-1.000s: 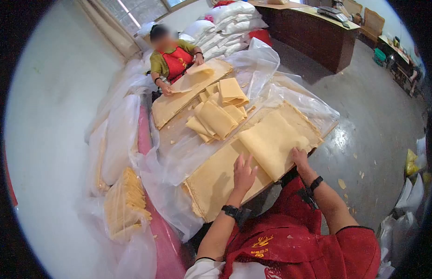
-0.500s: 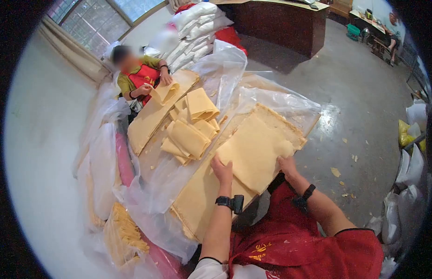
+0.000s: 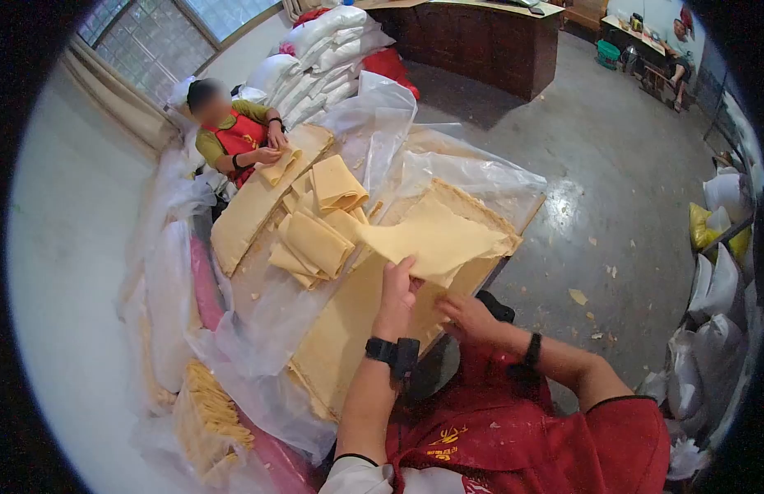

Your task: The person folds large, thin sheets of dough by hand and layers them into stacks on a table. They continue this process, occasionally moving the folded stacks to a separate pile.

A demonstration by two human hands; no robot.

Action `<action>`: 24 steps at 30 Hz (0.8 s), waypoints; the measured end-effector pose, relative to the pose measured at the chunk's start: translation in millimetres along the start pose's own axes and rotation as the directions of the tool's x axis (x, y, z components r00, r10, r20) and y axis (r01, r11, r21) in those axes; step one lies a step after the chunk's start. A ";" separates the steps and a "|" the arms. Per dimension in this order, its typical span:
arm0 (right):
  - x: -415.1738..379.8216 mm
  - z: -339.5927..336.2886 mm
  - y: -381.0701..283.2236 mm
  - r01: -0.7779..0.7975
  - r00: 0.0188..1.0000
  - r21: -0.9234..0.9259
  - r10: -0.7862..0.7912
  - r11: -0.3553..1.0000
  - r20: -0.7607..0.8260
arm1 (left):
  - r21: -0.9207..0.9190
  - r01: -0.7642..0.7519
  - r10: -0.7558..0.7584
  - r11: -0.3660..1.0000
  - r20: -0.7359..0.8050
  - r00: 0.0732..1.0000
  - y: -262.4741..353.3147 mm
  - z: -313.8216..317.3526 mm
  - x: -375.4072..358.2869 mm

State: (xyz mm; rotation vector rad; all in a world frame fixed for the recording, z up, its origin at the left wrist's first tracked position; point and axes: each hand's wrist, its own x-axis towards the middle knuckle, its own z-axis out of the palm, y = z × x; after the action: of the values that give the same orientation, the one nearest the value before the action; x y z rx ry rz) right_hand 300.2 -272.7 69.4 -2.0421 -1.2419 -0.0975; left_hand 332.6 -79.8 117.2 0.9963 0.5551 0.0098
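A thin, pale yellow sheet that looks like tofu skin [image 3: 435, 239] is raised and bent over the near stack of such sheets [image 3: 336, 350]. My left hand [image 3: 398, 288] grips its near edge, thumb on top and fingers underneath. To the right, my right hand [image 3: 468, 317] is just below the sheet's near corner, fingers loosely stretched to the left, with no hold on it visible. Several folded sheets [image 3: 316, 239] are piled to the left of my left hand.
Across the table, a co-worker [image 3: 238, 136] in a red apron handles a folded sheet [image 3: 279, 165] on another stack [image 3: 242, 230]. Clear plastic film [image 3: 267, 329] drapes around the stacks. White sacks [image 3: 328, 62] are piled behind, and scraps [image 3: 578, 296] lie on the floor.
The sheet's near part has lifted and turned back away from me. My right hand has moved left off the sheet's right side, toward my left hand. The co-worker's sheet is folded smaller.
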 end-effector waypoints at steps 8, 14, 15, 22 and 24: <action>50.5 33.0 96.7 -0.187 0.982 -0.605 0.134 0.774 -0.132 | -0.123 -0.156 0.161 0.980 0.033 0.986 65.9 41.8 -6.7; 56.8 -6.3 124.1 -0.390 0.914 -0.066 0.378 0.918 -0.146 | -0.097 -0.201 0.220 0.975 0.283 0.934 127.9 52.2 -64.5; 54.8 -9.5 124.0 -0.407 0.891 0.264 0.444 0.874 -0.097 | -0.004 -0.209 0.204 0.978 0.237 0.950 125.7 41.9 -79.9; 19.7 -5.3 118.5 -0.563 0.698 0.825 0.508 -0.045 0.505 | 0.425 -0.172 0.119 0.889 0.147 0.982 69.4 -150.8 -129.2; 18.1 -6.8 93.6 -0.573 0.688 0.819 0.551 0.013 0.473 | 0.568 -0.097 0.134 0.817 -0.024 0.991 51.4 -200.0 -137.8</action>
State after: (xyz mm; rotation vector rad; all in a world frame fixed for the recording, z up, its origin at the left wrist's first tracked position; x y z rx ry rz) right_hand 386.3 -288.3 30.8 -1.1964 -0.1225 0.8931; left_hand 136.8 71.9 135.1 1.6205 0.5660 -0.0169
